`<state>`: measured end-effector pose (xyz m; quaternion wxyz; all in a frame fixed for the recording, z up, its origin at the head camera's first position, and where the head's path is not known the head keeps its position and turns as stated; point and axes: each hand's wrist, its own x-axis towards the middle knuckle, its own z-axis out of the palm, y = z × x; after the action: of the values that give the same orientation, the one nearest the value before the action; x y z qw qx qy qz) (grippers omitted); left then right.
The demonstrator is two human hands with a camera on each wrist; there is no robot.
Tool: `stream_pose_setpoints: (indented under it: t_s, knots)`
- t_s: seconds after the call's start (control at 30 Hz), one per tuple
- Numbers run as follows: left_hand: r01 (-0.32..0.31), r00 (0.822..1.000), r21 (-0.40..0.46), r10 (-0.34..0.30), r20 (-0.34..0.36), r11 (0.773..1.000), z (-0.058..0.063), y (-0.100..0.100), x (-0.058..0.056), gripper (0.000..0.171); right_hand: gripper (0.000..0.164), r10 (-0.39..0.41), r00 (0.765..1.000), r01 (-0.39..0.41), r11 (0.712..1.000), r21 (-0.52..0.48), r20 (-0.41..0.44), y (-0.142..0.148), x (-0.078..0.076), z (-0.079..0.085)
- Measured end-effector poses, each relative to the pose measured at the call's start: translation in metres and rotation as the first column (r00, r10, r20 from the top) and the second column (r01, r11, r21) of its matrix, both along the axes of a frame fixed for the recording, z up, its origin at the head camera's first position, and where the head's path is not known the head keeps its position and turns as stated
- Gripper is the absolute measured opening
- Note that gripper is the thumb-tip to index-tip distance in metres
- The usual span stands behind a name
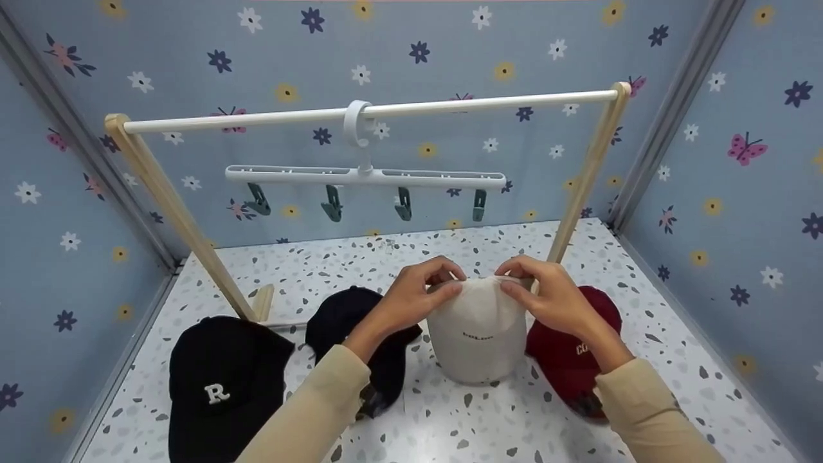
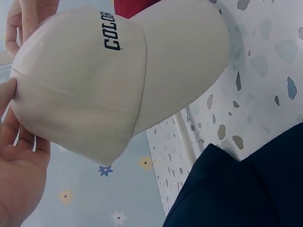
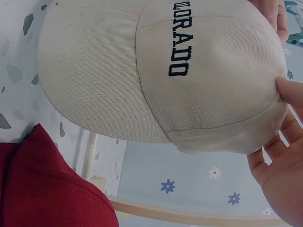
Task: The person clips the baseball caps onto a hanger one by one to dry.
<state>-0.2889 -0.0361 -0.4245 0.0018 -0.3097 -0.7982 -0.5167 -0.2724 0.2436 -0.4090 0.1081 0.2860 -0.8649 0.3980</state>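
A cream baseball cap (image 1: 476,360) with dark lettering on its front is held up on its brim, crown towards the top, between both hands. My left hand (image 1: 411,289) pinches the crown's upper left edge between thumb and fingers. On the upper right edge, my right hand (image 1: 550,296) pinches it the same way. The right wrist view shows the cap's embroidered letters (image 3: 180,40) and its stitched brim (image 3: 90,71) pointing away from the hand. Beyond the hands hangs a white hanger (image 1: 366,175) with several dark green clips (image 1: 403,204), none of them touching the cap.
A wooden rack with a white rod (image 1: 257,119) carries the hanger. On the speckled table (image 1: 443,424) lie a black cap (image 1: 218,366) with a white R, a navy cap (image 1: 341,315) and a dark red cap (image 1: 566,366). Flowered panels (image 1: 411,77) enclose the table.
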Motion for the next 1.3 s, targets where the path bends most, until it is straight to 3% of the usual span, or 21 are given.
stream_pose_setpoints:
  t_s: [0.67, 0.93, 1.3]
  knots:
    - [-0.094, 0.987, -0.024, 0.09, -0.134, 0.995, 0.019, 0.012, -0.006, 0.01, 0.013, -0.035, 0.999, 0.035, 0.999, -0.022, 0.003, 0.005, -0.004, 0.015]
    - [-0.145, 0.972, 0.005, 0.144, -0.188, 0.989, 0.028, 0.017, -0.009, 0.01, 0.013, -0.086, 0.996, 0.086, 0.995, -0.044, 0.007, 0.003, -0.006, 0.023]
    - [-0.169, 0.958, 0.002, 0.165, -0.234, 0.986, 0.036, 0.022, -0.011, 0.01, 0.009, -0.102, 0.995, 0.102, 0.993, -0.059, -0.013, 0.003, -0.008, 0.034]
